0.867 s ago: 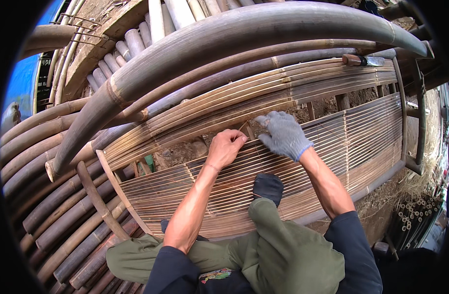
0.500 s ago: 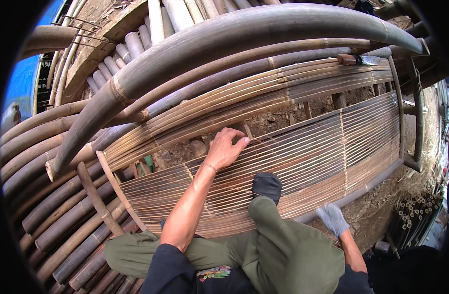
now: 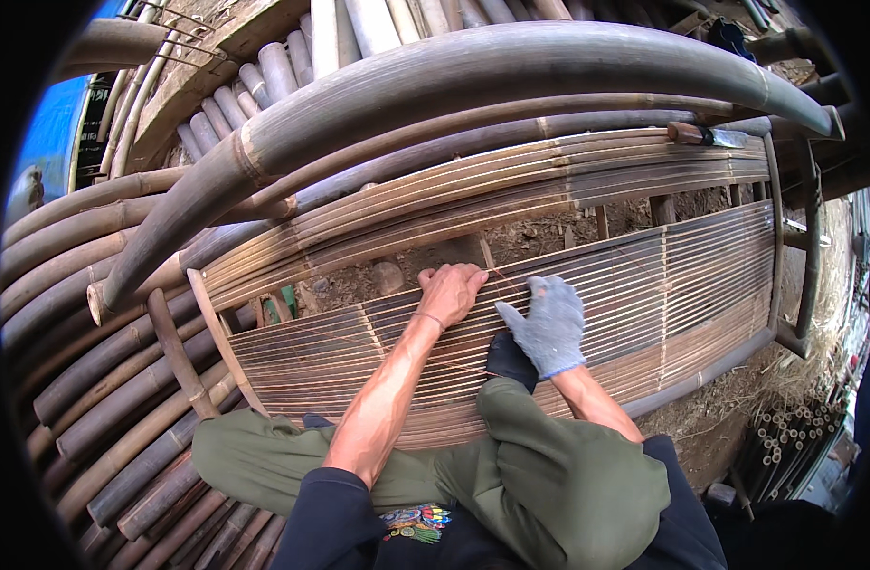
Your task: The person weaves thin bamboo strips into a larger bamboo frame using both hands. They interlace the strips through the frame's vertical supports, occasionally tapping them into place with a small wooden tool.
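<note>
A panel of thin bamboo slats (image 3: 606,328) lies in front of me within a bamboo seat frame. My left hand (image 3: 451,293), bare with a thin band at the wrist, is closed with its fingers curled over the panel's far edge slat (image 3: 525,263). What is under its fingertips is hidden. Beside it, to the right, my right hand (image 3: 551,328) in a grey knitted glove is over the slats, thumb and fingers apart. A thin reddish-brown cord (image 3: 444,362) runs across the slats, and another stretch passes between the hands.
A second band of slats (image 3: 435,204) lies beyond a gap showing bare soil. On its right end rests a wooden-handled knife (image 3: 706,135). A thick bamboo pole (image 3: 473,71) arches along the back. Many bamboo poles (image 3: 122,385) lie stacked at left. My dark-covered foot (image 3: 511,361) rests on the panel.
My gloved right hand has come up from beside the panel's near edge to the slats by the left hand. The left hand has shifted slightly right and down, fingers over the edge.
</note>
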`<state>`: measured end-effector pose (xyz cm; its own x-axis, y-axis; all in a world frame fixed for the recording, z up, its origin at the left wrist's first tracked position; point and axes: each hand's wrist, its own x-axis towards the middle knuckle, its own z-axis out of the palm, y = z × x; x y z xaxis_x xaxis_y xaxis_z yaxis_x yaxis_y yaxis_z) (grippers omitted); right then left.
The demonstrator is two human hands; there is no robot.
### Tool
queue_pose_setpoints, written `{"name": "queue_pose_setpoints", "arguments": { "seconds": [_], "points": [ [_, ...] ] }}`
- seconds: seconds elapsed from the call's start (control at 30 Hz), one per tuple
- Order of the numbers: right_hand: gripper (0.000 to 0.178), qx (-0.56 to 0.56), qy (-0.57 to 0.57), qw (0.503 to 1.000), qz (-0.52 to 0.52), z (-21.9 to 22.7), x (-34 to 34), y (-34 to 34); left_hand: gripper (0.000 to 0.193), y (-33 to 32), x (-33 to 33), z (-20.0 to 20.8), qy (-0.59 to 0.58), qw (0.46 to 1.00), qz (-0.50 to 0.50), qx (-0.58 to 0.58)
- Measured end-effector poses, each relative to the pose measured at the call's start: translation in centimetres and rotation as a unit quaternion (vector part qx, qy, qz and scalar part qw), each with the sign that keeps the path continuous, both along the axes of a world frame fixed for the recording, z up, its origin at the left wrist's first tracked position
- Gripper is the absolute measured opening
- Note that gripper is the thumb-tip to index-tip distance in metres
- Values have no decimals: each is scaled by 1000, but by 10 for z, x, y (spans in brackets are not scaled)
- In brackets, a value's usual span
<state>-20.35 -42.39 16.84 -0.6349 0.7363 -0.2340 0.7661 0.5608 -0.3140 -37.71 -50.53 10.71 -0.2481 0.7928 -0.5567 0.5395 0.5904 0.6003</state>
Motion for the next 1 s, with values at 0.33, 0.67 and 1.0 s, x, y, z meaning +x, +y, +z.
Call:
{"name": "queue_pose_setpoints", "arguments": {
  "seconds": [0.33, 0.67, 1.0],
  "points": [
    [26, -347, 88, 934, 15, 44, 7, 54, 28, -11, 12, -5, 70, 995, 40, 59],
    [41, -142, -137, 956, 218, 14, 26, 118, 29, 6, 10, 1, 51, 999, -8, 4],
    [7, -284, 29, 922, 261, -13, 103, 46, 28, -1, 11, -1, 68, 997, 7, 31]
  ]
}}
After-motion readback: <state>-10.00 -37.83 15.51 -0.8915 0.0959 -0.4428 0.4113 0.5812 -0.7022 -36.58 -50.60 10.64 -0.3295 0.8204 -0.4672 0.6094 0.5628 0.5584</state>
